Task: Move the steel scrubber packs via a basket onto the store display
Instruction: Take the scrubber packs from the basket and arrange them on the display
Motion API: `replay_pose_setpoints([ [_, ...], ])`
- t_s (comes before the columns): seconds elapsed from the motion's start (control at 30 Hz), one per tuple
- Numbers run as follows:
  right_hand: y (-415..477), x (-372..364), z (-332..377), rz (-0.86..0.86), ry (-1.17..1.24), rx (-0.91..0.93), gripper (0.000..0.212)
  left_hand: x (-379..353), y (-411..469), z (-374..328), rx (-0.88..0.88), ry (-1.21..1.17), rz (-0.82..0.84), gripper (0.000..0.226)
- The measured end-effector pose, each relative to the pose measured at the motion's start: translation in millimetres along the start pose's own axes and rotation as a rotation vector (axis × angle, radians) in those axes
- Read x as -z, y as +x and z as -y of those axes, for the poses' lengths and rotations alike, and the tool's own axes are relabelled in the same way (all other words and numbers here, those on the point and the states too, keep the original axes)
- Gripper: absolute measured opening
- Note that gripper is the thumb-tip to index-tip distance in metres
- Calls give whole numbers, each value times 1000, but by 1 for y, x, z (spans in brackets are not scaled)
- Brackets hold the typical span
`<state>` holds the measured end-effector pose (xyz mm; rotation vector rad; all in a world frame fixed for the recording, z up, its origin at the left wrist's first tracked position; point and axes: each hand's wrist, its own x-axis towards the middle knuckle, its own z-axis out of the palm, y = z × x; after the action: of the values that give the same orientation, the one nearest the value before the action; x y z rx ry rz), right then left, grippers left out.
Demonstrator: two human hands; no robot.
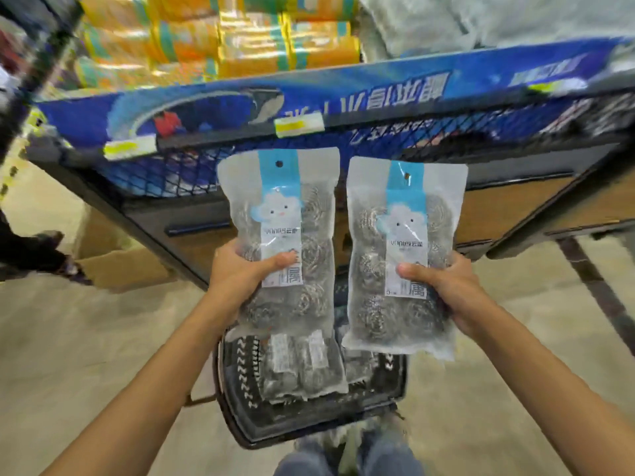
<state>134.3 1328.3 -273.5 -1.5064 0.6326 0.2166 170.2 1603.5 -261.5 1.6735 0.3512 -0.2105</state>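
Observation:
I hold two steel scrubber packs upright in front of the store display. My left hand grips the left pack by its lower half, thumb across the label. My right hand grips the right pack the same way. Both are clear bags with a blue strip and a cloud figure. Below them on the floor stands a dark basket with more scrubber packs lying inside. The display has a black mesh front and a dark rail just above the held packs.
Blue boxes lie along the display top behind the mesh, with yellow price tags on the rail. Orange-yellow rolls are stacked behind. A cardboard box sits on the floor at left. My knees show at the bottom.

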Motion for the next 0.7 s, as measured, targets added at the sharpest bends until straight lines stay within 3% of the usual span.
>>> replay_pose_setpoints([
  [0.13,-28,41,53,15,35,125,55,-22,-21,-67,-127,24,32,31],
  [0.27,-47,90,105,19,67,252,47,-60,-44,-126,-204,4,66,43],
  [0.4,-69,148,148,44,98,343,42,-110,-79,-176,-301,-33,61,36],
  [0.7,-100,274,209,60,126,469,32,-210,-124,-234,-410,-92,35,44],
])
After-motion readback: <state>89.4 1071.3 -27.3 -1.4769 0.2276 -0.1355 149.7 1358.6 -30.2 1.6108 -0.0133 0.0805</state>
